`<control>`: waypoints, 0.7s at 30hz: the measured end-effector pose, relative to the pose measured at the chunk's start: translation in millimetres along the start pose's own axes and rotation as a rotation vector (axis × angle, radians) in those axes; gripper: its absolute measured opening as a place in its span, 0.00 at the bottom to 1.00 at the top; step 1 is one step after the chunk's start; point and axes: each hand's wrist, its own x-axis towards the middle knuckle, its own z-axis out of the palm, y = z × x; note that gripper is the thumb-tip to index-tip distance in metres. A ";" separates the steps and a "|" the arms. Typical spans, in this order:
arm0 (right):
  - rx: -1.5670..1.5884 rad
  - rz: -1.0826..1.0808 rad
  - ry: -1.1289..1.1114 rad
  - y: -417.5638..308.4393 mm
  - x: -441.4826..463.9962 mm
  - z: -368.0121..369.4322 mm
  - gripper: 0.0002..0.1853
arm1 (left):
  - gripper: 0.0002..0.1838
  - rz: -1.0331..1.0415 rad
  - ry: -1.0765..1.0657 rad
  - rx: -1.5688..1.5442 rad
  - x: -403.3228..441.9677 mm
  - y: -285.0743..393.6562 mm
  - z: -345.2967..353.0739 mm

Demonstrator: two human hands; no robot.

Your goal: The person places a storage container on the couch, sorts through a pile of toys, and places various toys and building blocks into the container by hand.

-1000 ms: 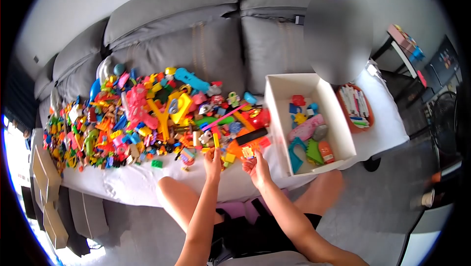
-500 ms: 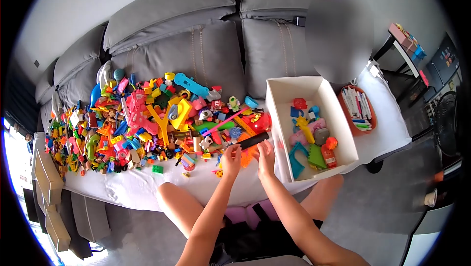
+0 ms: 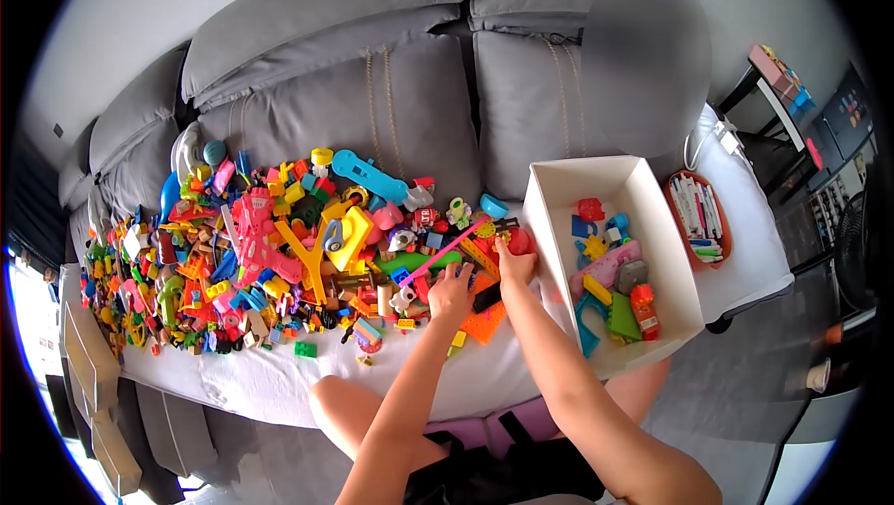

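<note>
My left hand (image 3: 451, 294) reaches into the front of the toy pile, fingers curled over a small blue ball (image 3: 455, 271) that they mostly cover. To its right, my right hand (image 3: 515, 267) has its fingers bent at the edge of a round red toy (image 3: 521, 242). A black bar (image 3: 486, 297) lies between the two hands, on top of an orange textured piece (image 3: 482, 322). A pink stick (image 3: 438, 258) slants across the toys just beyond my left hand.
A white box (image 3: 550, 253) holding several toys stands right of my hands. Beyond it is an orange basket (image 3: 725, 249) of markers. The heap of mixed toys (image 3: 251, 263) spreads leftward over a white sheet (image 3: 279, 376). Grey sofa cushions (image 3: 428, 104) rise behind.
My hands have moved forward into the toys, the right one reaching the red toy and the left one the blue ball. The black bar now lies nearer, between my forearms. The view has shifted slightly.
</note>
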 end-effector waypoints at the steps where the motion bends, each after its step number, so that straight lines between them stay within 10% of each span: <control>1: 0.031 -0.004 0.001 0.9 0.5 -0.1 0.50 | 0.32 -0.018 0.046 -0.054 -3.3 -0.9 1.4; 8: 0.716 -0.176 -0.148 -8.4 -56.7 -32.3 0.35 | 0.28 -0.203 0.771 -0.753 -34.2 -19.2 9.0; 15: 1.191 0.317 -0.760 16.2 -134.8 -102.9 0.34 | 0.20 -0.545 0.808 -2.078 -68.4 3.6 -12.5; 21: 1.487 0.005 -0.556 13.7 -136.7 -176.1 0.34 | 0.22 -0.196 0.369 -2.381 -35.7 87.6 -21.2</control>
